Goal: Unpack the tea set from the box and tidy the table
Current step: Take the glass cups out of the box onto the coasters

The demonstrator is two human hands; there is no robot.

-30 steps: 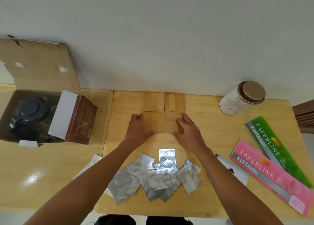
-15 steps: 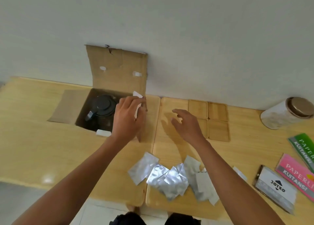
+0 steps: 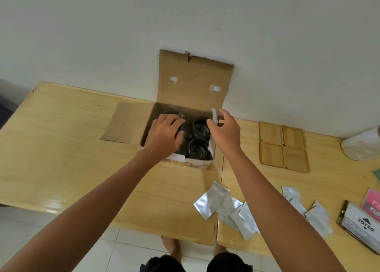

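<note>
An open cardboard box [image 3: 195, 82] stands against the wall with its lid folded up. Inside it are a black teapot [image 3: 171, 114] on the left and two dark cups [image 3: 199, 127], one behind the other, on the right. My left hand [image 3: 164, 136] reaches into the box, fingers curled over the teapot's top. At the box's right edge, my right hand [image 3: 225, 130] pinches the white inner flap [image 3: 214, 115] between thumb and fingers. Several square wooden coasters [image 3: 283, 146] lie in a block on the table to the right.
Several silver foil sachets [image 3: 226, 208] are scattered near the front edge of the wooden table [image 3: 61, 148]. A white tin [image 3: 362, 144], a Joyko packet [image 3: 364, 224] and a pink receipt book [image 3: 372, 204] sit at the far right. A box flap [image 3: 123, 123] lies flat to the left.
My view has swung left, bringing the box to the centre. My left hand went from the flap down onto the teapot. My right hand left the coasters and took the flap.
</note>
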